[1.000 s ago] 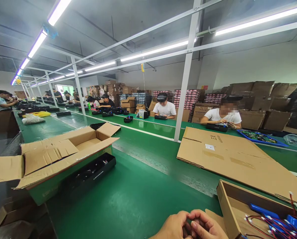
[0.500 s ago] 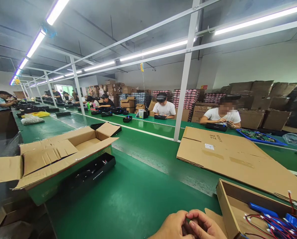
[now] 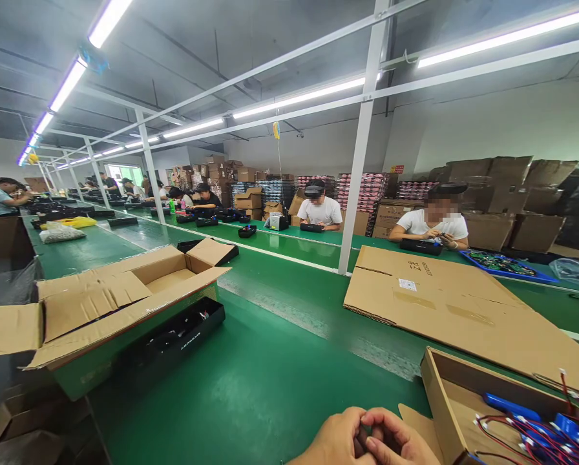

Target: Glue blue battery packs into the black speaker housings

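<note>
Green tabletop [image 3: 270, 374] spreads before the person's hands: left hand [image 3: 335, 439] and right hand [image 3: 400, 440] curl half-closed, fingertips meeting; whether they hold anything cannot be told. Beside the right sits one box [image 3: 439, 403] of blue cells [image 3: 511, 407] and wires [image 3: 507, 423], too tangled to count. Beyond: one flat carton [image 3: 430, 298], two white-shirted workers [image 3: 321, 212].

The one view comes from a camera on the person's head, above and behind the fingers [image 3: 386, 420], which sit close to the lens and reach up from the bottom edge, right of centre. It faces forward and somewhat down across the green bench top [image 3: 251, 374], wide enough to include the ceiling tube light [image 3: 69, 84] high above and left of the fingers. The cardboard tray [image 3: 439, 407] just right of them is similarly near; the white-shirted co-worker [image 3: 320, 211] beyond them is far off.
</note>
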`<state>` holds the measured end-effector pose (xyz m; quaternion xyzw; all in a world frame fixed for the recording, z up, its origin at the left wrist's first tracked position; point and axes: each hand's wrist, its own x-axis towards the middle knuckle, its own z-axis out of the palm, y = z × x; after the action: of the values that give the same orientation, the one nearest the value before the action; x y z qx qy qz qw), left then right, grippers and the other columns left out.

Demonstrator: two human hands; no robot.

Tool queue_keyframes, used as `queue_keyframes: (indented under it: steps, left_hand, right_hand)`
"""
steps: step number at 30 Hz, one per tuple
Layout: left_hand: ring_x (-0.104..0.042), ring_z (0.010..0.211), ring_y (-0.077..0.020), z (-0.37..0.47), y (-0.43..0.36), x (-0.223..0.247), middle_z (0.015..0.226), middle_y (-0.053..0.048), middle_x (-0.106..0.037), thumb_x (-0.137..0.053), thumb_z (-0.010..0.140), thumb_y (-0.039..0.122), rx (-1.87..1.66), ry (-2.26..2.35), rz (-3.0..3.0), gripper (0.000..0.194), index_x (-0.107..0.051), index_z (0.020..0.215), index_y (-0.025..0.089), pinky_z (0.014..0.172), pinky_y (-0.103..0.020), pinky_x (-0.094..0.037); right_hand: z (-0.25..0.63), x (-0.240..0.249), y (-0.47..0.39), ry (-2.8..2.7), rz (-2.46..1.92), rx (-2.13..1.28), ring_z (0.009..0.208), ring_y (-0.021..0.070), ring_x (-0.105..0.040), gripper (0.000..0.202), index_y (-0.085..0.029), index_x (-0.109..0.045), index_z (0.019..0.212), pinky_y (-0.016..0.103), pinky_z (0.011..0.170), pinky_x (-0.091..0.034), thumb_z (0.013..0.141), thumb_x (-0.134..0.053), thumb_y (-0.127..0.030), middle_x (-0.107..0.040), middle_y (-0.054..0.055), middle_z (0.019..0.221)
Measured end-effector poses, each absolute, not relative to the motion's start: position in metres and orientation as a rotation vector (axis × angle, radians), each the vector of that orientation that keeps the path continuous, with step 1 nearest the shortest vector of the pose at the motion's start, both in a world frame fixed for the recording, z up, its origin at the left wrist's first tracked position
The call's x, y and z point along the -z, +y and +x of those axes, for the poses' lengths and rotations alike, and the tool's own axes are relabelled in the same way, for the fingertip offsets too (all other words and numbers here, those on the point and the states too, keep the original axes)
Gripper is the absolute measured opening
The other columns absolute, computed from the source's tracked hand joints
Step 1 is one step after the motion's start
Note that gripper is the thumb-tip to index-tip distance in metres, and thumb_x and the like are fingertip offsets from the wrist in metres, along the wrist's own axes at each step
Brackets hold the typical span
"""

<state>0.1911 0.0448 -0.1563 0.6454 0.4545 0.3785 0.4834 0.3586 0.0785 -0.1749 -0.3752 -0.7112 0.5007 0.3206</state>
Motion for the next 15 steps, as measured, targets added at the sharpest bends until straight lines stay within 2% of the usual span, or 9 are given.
queue_keyframes:
  steps: [4, 15]
  left_hand:
    - [-0.043, 0.058, -0.0098, 0.1902, 0.0468, 0.1586, 0.07, 0.002, -0.053, -0.05, 0.056, 0.006, -0.93, 1.1, 1.579, 0.041, -0.062, 0.095, 0.012, 0.051, -0.022, -0.032]
    - [-0.043, 0.059, -0.0097, 0.1901, 0.0431, 0.1541, 0.073, 0.001, -0.055, -0.052, 0.056, 0.009, -0.924, 1.069, 1.525, 0.042, -0.062, 0.097, 0.012, 0.051, -0.021, -0.033]
  right_hand:
    - [0.3556, 0.1722, 0.0773, -1.874, -0.967, -1.297, 0.064, 0.0177, -0.051, 0.054, -0.019, -0.063, 0.093, 0.027, 0.062, -0.044, 0.072, -0.062, -0.069, -0.055, 0.003, 0.066]
    - [0.3612, 0.1821, 0.0807, -1.921, -0.922, -1.352, 0.068, 0.0167, -0.051, 0.047, -0.019, -0.06, 0.098, 0.025, 0.066, -0.043, 0.079, -0.061, -0.062, -0.054, 0.002, 0.072]
